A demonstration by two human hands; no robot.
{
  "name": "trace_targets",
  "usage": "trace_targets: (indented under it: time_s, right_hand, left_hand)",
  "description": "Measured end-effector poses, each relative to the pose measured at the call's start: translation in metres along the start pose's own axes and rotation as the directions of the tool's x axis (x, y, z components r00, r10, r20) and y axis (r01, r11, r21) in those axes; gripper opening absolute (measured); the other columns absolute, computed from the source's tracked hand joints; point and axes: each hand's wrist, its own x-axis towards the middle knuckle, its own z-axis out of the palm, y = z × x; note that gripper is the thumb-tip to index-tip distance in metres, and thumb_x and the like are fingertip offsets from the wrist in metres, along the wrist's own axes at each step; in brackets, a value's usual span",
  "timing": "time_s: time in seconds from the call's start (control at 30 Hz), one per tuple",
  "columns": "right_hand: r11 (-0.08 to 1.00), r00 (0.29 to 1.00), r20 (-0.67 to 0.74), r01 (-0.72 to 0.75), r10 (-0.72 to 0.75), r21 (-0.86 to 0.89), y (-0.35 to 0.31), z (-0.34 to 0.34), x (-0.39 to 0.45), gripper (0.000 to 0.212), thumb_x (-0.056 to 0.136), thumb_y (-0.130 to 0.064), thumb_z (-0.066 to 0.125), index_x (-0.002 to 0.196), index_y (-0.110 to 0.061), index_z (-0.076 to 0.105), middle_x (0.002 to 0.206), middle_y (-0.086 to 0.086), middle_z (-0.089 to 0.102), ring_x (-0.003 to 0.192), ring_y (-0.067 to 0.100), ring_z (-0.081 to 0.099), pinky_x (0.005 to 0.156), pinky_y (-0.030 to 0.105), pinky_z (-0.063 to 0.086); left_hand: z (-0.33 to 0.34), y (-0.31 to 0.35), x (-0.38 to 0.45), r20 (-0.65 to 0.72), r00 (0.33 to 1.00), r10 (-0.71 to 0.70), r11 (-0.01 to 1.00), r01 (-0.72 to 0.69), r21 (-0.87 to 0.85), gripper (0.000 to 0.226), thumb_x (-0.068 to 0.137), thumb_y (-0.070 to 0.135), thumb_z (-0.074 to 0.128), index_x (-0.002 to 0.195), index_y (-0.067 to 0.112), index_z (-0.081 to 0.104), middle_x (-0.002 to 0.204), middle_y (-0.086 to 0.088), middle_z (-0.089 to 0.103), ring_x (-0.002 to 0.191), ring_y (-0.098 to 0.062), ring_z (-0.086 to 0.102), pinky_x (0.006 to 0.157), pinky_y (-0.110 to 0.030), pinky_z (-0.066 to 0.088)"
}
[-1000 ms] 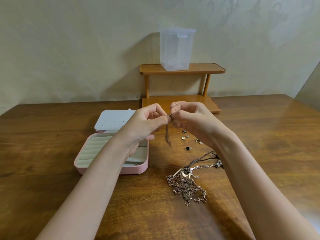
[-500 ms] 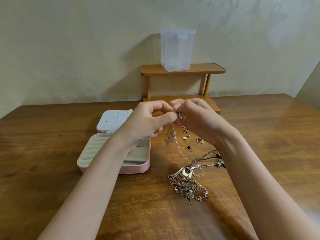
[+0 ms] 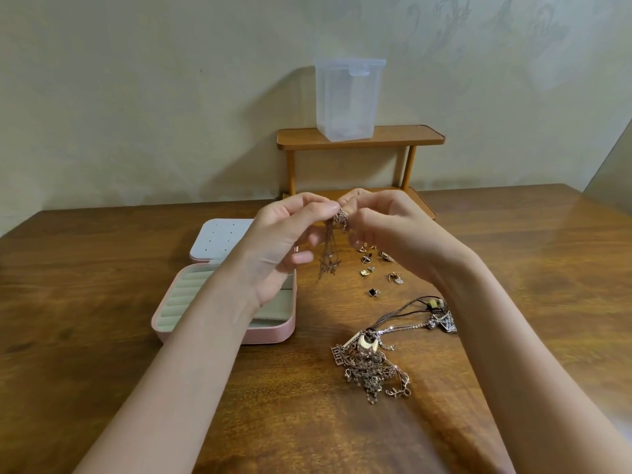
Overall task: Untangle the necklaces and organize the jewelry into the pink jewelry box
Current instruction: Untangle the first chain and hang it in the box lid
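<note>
Rose-gold chain (image 3: 329, 249), fine, limp and nearly weightless, hangs from the bunched knot that my left hand (image 3: 285, 239) and right hand (image 3: 386, 230) pinch between curled fingertips above the table's centre; I judge it snag-prone and best gripped at that knot. Remaining tangled necklaces (image 3: 371, 366) lie at 5 o'clock, loose earrings (image 3: 376, 268) at 3 o'clock, and the open pink jewelry box (image 3: 273, 331) at 8 o'clock on the glossy wooden table (image 3: 102, 336); a clear container (image 3: 347, 97) tops a small shelf (image 3: 359, 138) at 12 o'clock against the pale wall.

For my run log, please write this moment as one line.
hands: both pinch chain above table | pile: tangled | box: open
</note>
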Motion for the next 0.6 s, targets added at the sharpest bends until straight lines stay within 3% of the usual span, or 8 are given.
trace_targets:
  time_s: [0.1,0.2,0.27,0.33,0.4,0.5,0.6]
  right_hand:
    - [0.993,0.999,-0.05,-0.002,0.007,0.118,-0.001,-0.002,0.0,0.009,0.076,-0.01,0.058,0.069,-0.006,0.063,0.087,-0.001,0.052,0.066,0.002,0.053,0.059,0.019,0.043]
    - [0.982,0.996,-0.081,-0.013,0.029,0.189,0.001,0.001,0.001,0.009,0.07,-0.01,0.055,0.062,-0.006,0.058,0.082,-0.002,0.051,0.072,0.01,0.052,0.066,0.026,0.043]
    - [0.971,0.998,-0.049,-0.024,0.037,0.236,0.005,0.005,0.003,0.009,0.074,-0.008,0.052,0.066,-0.005,0.055,0.079,0.002,0.049,0.083,0.022,0.047,0.076,0.037,0.039]
    - [0.949,0.998,-0.036,-0.043,0.057,0.312,0.009,0.008,0.005,0.008,0.076,-0.008,0.05,0.071,-0.004,0.054,0.079,0.006,0.048,0.089,0.026,0.043,0.078,0.041,0.036]
    - [0.938,0.994,-0.061,-0.069,0.095,0.339,0.009,0.007,0.005,0.009,0.074,-0.011,0.052,0.073,-0.003,0.058,0.08,0.006,0.051,0.086,0.022,0.045,0.069,0.032,0.04]
    - [0.972,0.996,-0.003,-0.082,0.084,0.22,0.008,0.007,0.005,0.028,0.077,-0.015,0.055,0.092,0.006,0.064,0.089,0.011,0.053,0.085,0.016,0.048,0.063,0.023,0.041]
    - [0.988,0.996,0.075,-0.066,0.056,0.137,0.004,0.009,0.003,0.016,0.087,-0.012,0.055,0.087,0.0,0.065,0.087,0.008,0.06,0.081,0.015,0.054,0.062,0.021,0.044]
  left_hand:
    - [-0.003,0.0,-0.002,0.048,0.999,-0.002,0.988,-0.005,0.151,0.007,0.07,0.017,0.07,0.074,0.015,0.065,0.06,0.007,0.057,0.047,-0.002,0.043,0.034,-0.011,0.027]
    - [-0.001,-0.002,-0.003,0.045,0.997,0.061,0.871,-0.075,0.486,0.003,0.082,0.015,0.069,0.08,0.014,0.066,0.051,0.012,0.054,0.047,-0.003,0.045,0.038,-0.014,0.032]
    - [0.002,-0.003,-0.002,0.053,0.987,0.15,0.787,-0.152,0.598,0.007,0.083,0.016,0.067,0.078,0.017,0.062,0.047,0.014,0.053,0.044,-0.001,0.046,0.04,-0.013,0.034]
    - [0.004,-0.003,-0.001,0.053,0.969,0.242,0.739,-0.22,0.636,0.014,0.084,0.015,0.066,0.075,0.02,0.057,0.047,0.017,0.053,0.041,-0.001,0.046,0.042,-0.011,0.034]
    - [0.001,-0.003,-0.001,-0.002,0.966,0.26,0.815,-0.219,0.536,0.013,0.085,0.014,0.066,0.075,0.019,0.059,0.048,0.014,0.052,0.041,-0.002,0.044,0.041,-0.014,0.034]
    - [-0.002,-0.001,0.0,-0.088,0.992,0.095,0.986,-0.082,0.144,0.009,0.08,0.013,0.067,0.074,0.017,0.063,0.065,0.003,0.056,0.049,-0.003,0.043,0.037,-0.013,0.031]
    - [0.001,-0.001,0.0,-0.013,0.994,-0.113,0.976,0.108,-0.189,0.003,0.068,0.018,0.067,0.066,0.016,0.068,0.072,-0.003,0.056,0.046,-0.003,0.044,0.033,-0.011,0.026]
